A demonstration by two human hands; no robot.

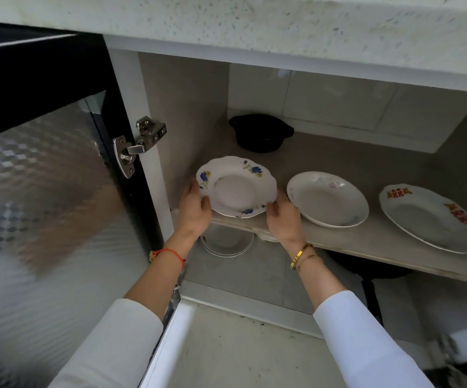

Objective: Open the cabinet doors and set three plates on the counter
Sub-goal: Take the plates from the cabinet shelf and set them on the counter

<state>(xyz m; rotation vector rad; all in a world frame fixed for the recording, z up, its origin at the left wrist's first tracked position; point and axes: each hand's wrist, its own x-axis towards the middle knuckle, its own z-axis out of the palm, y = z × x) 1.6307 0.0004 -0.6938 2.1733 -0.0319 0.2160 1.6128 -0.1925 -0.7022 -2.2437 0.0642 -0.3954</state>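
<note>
Blue-flower plate point(236, 187): white with a scalloped rim, at the left end of the cabinet shelf point(366, 239), its near edge over the shelf's front lip; whether it rests on the shelf or is lifted clear cannot be told.
Left hand point(194, 210): grips the plate's left rim, thumb on the upper face, fingers curled under.
Right hand point(284, 215): grips the plate's near right rim the same way, thumb on top.
Plain white plate point(328, 198): lies flat on the shelf just beside the right hand, faint pink print near its far rim.
Red-patterned plate point(431, 218): lies at the right end of the shelf, apart from the middle plate, its near rim at the shelf edge.
Black pot point(260, 133): stands at the back of the shelf, behind the blue-flower plate, apart from it.
Cabinet door point(44, 175): swung wide to the left, patterned panel in a dark frame, held by a metal hinge point(140, 144).
Lower stack of plates point(226, 243): on the cabinet floor below the shelf, between the two wrists, partly hidden by the shelf edge.
Counter point(282, 29): speckled slab overhanging the open cabinet.
Wrists: red string bracelet point(170, 252) on the left, gold bangles point(302, 254) on the right, white sleeves point(366, 331) on both arms.
</note>
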